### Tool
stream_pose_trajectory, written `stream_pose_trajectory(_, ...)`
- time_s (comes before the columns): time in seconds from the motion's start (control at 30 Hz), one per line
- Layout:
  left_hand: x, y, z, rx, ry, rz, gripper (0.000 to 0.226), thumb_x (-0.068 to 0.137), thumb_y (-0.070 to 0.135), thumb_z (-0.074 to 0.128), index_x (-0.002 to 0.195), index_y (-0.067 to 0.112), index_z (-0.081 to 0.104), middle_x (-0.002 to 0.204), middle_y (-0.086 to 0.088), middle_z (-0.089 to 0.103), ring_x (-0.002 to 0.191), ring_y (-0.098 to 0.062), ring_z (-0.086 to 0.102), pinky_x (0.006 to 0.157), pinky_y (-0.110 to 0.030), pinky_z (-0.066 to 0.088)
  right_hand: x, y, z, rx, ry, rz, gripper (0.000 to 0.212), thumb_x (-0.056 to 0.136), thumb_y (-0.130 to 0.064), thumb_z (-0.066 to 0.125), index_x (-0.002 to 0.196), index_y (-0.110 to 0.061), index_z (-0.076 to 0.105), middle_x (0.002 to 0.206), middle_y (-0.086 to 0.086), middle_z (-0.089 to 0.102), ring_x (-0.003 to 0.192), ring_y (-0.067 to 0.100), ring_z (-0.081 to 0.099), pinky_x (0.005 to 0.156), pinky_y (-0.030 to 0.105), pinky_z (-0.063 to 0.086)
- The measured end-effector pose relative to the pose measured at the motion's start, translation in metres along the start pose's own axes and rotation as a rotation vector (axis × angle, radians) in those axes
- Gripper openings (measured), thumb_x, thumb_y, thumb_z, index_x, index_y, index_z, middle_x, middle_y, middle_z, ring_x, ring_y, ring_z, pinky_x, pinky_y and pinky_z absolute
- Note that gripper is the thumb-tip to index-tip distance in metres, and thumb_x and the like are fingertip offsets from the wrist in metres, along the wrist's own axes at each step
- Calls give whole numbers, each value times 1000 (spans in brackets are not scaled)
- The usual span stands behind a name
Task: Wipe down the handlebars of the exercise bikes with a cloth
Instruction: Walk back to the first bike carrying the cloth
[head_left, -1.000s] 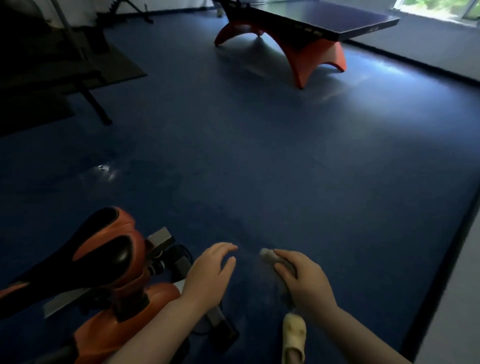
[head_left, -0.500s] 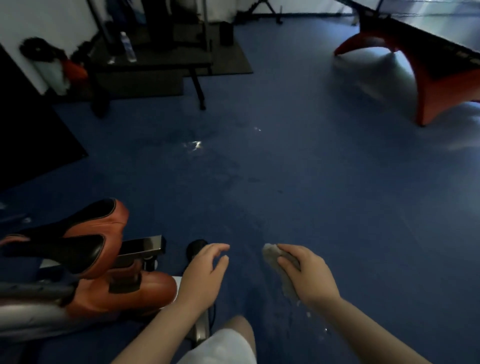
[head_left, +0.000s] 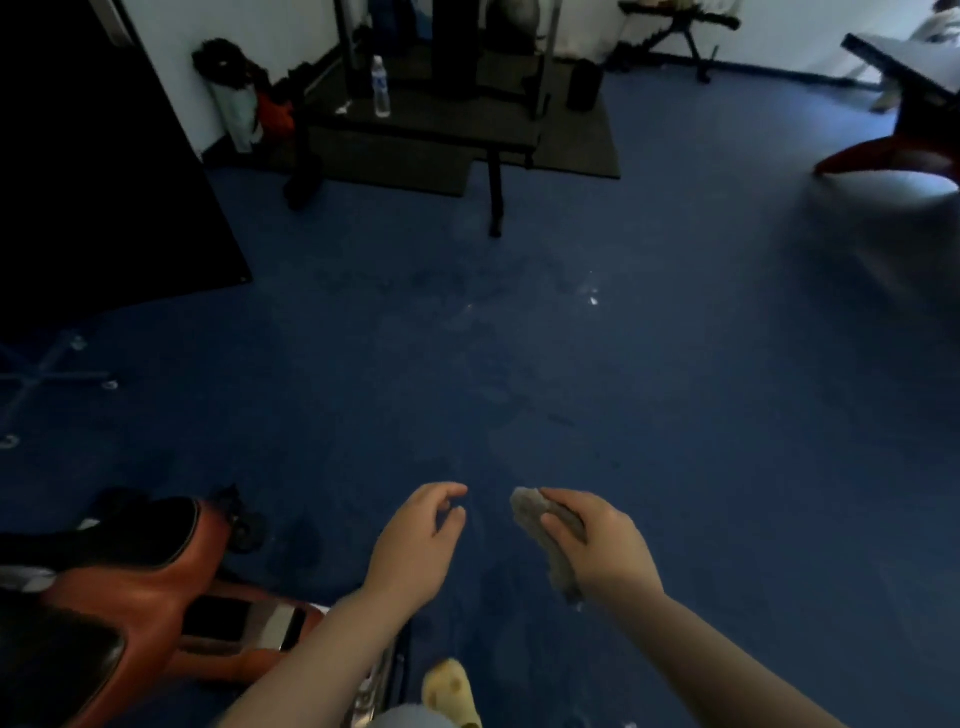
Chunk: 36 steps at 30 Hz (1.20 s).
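My right hand (head_left: 597, 545) grips a crumpled grey cloth (head_left: 540, 525), held out over the blue floor at the lower middle. My left hand (head_left: 415, 540) hovers beside it, fingers loosely curled and apart, holding nothing. An orange and black exercise bike (head_left: 156, 577) lies at the lower left, with its black saddle and orange frame showing; my left forearm crosses in front of its base. No handlebars are in view.
A black weight bench (head_left: 441, 130) on a dark mat stands at the back with a water bottle (head_left: 381, 85) on it. A table tennis table with red legs (head_left: 898, 156) is at the far right. A black mat (head_left: 78, 208) covers the left. My yellow slipper (head_left: 449, 693) shows below.
The view has swung left: the table tennis table slid to the right edge, and the bench and left mat came into view. Both hands keep the same pose, cloth still gripped.
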<state>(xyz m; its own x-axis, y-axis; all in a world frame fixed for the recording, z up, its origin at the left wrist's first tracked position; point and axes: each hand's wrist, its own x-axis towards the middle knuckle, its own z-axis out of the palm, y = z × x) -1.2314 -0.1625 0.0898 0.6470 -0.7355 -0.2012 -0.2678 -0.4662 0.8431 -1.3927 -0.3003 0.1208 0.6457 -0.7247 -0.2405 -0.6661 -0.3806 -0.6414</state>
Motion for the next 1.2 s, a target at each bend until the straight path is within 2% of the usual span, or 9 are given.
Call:
stream_pose_trajectory(0.1,38,9,-14,26,60,-40,26,96,27,50,121,29,58,117,17,55,108,-1,52,89,-21,40,42,-6,-6,-26,-46,-36,32,93,-41,51,124,-37,57,120,-15,59,105,7,56,82,21,42)
stream_pose_trajectory(0.23,73,11,-24,1,120,-85,26,97,29,49,121,32,57,118,20,54,110,1,51,89,-18,39,98,-13,-9,-36,-85,-79,30,93,-40,53,122,-35,59,119,-13,61,98,4,54,80,20,40)
stream_pose_trajectory(0.37,116,8,-33,-40,231,-154,26,97,27,50,122,29,58,120,18,55,112,1,51,94,-21,41,174,-32,-5,-27,-170,-148,30,93,-39,53,122,-36,59,121,-13,61,103,6,57,85,24,46)
stream_pose_trajectory(0.6,200,20,-50,-113,511,-273,25,96,24,51,119,26,61,120,13,58,112,-3,53,97,-23,41,311,-89,-18,-86,-381,-459,31,95,-38,52,125,-36,58,122,-17,59,107,0,55,89,18,44)
stream_pose_trajectory(0.77,248,34,-54,-172,683,-313,23,95,23,54,115,31,61,115,21,57,107,7,53,88,-9,38,391,-126,-22,-131,-486,-614,30,94,-38,53,123,-36,59,120,-19,61,107,0,56,92,26,48)
stream_pose_trajectory(0.87,248,29,-55,-190,747,-396,22,95,24,54,114,33,60,111,25,56,103,13,52,81,-1,36,419,-146,-10,-139,-578,-641,30,94,-38,53,123,-35,60,119,-16,62,105,3,58,91,29,49)
stream_pose_trajectory(0.93,245,19,-59,-190,783,-469,22,95,23,55,113,35,58,113,23,56,105,6,54,84,-5,39,433,-162,2,-132,-627,-671,29,93,-39,54,121,-36,61,117,-16,63,102,1,59,88,26,50)
stream_pose_trajectory(1.03,246,1,-76,-214,880,-582,24,95,21,55,117,30,59,117,15,59,110,-3,56,93,-21,43,454,-193,28,-134,-697,-729,29,93,-39,55,121,-36,60,118,-16,62,104,2,58,89,25,48)
stream_pose_trajectory(1.2,275,-26,-112,-236,994,-626,25,94,22,55,118,30,59,118,14,60,111,-3,56,96,-24,43,486,-247,69,-190,-773,-808,31,93,-39,53,124,-36,57,119,-17,60,106,2,56,91,27,48)
